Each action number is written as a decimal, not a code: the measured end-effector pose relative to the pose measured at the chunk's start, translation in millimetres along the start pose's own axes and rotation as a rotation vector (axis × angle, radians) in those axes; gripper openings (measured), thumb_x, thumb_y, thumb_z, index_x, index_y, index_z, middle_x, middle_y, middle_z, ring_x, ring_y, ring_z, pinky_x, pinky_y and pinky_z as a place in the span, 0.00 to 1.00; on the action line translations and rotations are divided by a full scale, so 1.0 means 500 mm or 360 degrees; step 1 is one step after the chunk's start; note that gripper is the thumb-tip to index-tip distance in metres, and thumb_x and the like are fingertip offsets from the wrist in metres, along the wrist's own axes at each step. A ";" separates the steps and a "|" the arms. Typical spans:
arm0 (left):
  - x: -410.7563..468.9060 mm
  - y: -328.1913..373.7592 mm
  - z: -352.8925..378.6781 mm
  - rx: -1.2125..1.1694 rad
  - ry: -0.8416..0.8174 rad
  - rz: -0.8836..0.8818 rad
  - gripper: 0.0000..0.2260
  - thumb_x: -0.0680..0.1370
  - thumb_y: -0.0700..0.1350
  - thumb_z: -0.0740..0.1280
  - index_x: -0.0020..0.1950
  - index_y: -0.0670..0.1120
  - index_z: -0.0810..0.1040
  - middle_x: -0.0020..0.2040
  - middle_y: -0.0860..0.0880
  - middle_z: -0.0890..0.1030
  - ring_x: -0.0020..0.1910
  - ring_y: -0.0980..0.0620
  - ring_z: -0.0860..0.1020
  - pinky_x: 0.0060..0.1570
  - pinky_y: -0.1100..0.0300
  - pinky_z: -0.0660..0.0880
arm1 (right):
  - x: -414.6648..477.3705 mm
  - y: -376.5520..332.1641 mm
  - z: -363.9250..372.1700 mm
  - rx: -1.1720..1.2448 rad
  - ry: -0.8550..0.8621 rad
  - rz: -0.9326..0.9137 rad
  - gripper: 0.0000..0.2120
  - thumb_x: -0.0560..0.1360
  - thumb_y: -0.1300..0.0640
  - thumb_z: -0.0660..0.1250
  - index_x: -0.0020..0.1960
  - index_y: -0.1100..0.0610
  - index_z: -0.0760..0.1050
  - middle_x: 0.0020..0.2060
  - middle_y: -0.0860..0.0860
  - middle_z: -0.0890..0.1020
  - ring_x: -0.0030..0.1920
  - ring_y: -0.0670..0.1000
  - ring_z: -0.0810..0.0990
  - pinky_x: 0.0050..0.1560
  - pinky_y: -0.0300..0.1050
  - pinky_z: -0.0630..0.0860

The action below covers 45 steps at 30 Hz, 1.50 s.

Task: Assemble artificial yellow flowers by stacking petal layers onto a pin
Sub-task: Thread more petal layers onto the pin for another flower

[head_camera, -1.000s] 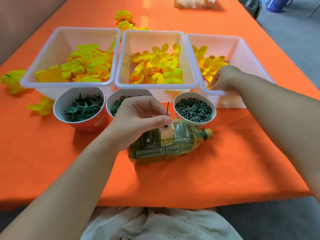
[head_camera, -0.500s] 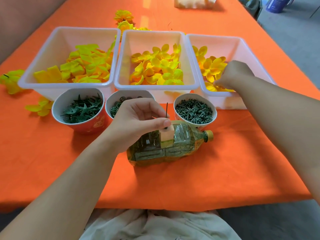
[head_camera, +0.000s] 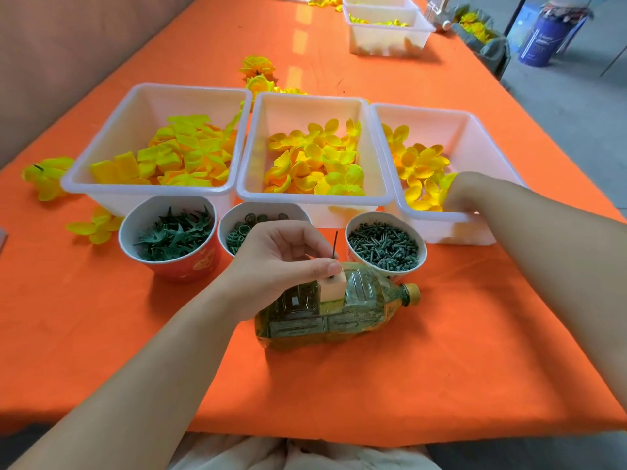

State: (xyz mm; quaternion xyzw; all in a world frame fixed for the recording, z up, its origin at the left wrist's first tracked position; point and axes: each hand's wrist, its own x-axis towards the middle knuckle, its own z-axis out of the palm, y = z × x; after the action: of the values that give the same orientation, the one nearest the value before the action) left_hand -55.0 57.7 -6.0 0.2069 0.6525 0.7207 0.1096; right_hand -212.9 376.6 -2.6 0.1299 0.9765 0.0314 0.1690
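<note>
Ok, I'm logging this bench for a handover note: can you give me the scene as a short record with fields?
left hand: pinches the pin near its base
pin: upright in a foam block atop a bottle lying sideways; no petals on it
right hand: inside the right bin among petals; grip hidden
bins: three, holding yellow petals
cups: three, holding green parts

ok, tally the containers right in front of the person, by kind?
White bins: 3
Cups: 3
Bottle: 1
Total: 7
</note>
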 end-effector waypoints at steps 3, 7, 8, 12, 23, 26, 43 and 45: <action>0.001 0.001 -0.001 0.0016 0.0018 -0.0011 0.05 0.70 0.36 0.76 0.40 0.44 0.82 0.36 0.44 0.83 0.36 0.47 0.82 0.42 0.58 0.78 | 0.004 0.006 0.009 0.0107 0.0217 0.0061 0.04 0.76 0.59 0.64 0.45 0.60 0.74 0.34 0.55 0.72 0.43 0.59 0.74 0.38 0.46 0.71; 0.000 -0.001 -0.003 0.0031 0.0038 -0.0016 0.04 0.70 0.36 0.76 0.39 0.43 0.82 0.36 0.43 0.83 0.36 0.47 0.82 0.41 0.57 0.78 | 0.007 0.003 0.016 0.0300 0.0375 0.0133 0.12 0.73 0.59 0.67 0.35 0.58 0.67 0.32 0.55 0.72 0.39 0.59 0.75 0.38 0.45 0.69; 0.000 -0.001 -0.003 0.0035 0.0041 -0.0018 0.04 0.70 0.36 0.76 0.39 0.42 0.82 0.36 0.43 0.83 0.37 0.47 0.82 0.41 0.56 0.78 | 0.007 0.003 0.015 0.0322 0.0390 0.0154 0.11 0.73 0.60 0.67 0.35 0.58 0.68 0.32 0.55 0.72 0.38 0.59 0.75 0.37 0.45 0.69; 0.003 0.001 -0.002 0.0035 0.0059 -0.0026 0.04 0.69 0.37 0.76 0.40 0.40 0.81 0.36 0.43 0.83 0.37 0.47 0.82 0.42 0.55 0.79 | -0.002 0.004 0.005 0.0441 0.0512 0.0236 0.10 0.71 0.58 0.69 0.35 0.59 0.71 0.32 0.56 0.74 0.37 0.60 0.76 0.36 0.45 0.69; -0.003 0.004 0.000 0.0017 0.0022 -0.0024 0.04 0.72 0.36 0.75 0.40 0.42 0.82 0.37 0.41 0.84 0.38 0.46 0.82 0.43 0.58 0.79 | -0.035 -0.021 -0.018 0.0919 0.0919 -0.0001 0.05 0.72 0.62 0.64 0.46 0.54 0.72 0.44 0.55 0.77 0.43 0.59 0.73 0.38 0.45 0.64; -0.006 0.007 0.002 0.0016 0.0020 -0.0018 0.06 0.72 0.34 0.75 0.40 0.43 0.82 0.37 0.41 0.84 0.38 0.47 0.82 0.43 0.59 0.79 | -0.036 -0.021 -0.017 0.0912 0.0893 -0.0046 0.09 0.72 0.65 0.64 0.48 0.52 0.72 0.50 0.56 0.79 0.46 0.58 0.73 0.42 0.45 0.66; -0.009 0.010 0.004 0.0030 -0.0002 -0.0022 0.07 0.72 0.36 0.75 0.40 0.47 0.83 0.38 0.43 0.85 0.39 0.49 0.83 0.43 0.60 0.78 | -0.061 -0.033 -0.020 0.1386 0.0794 -0.0138 0.09 0.73 0.66 0.67 0.43 0.52 0.78 0.43 0.53 0.81 0.46 0.58 0.79 0.46 0.51 0.78; -0.009 0.011 0.004 0.0024 0.0000 -0.0025 0.06 0.72 0.36 0.75 0.40 0.47 0.83 0.38 0.43 0.85 0.39 0.49 0.83 0.44 0.60 0.79 | -0.068 -0.039 -0.025 0.1695 0.0665 -0.0130 0.12 0.74 0.69 0.65 0.46 0.54 0.80 0.42 0.51 0.81 0.46 0.57 0.81 0.47 0.52 0.81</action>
State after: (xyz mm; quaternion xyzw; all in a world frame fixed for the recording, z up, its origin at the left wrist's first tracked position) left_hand -49.3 57.0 -1.4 0.2024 0.6596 0.7148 0.1136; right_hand -190.7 348.8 18.1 0.1504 0.8745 -0.4465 -0.1152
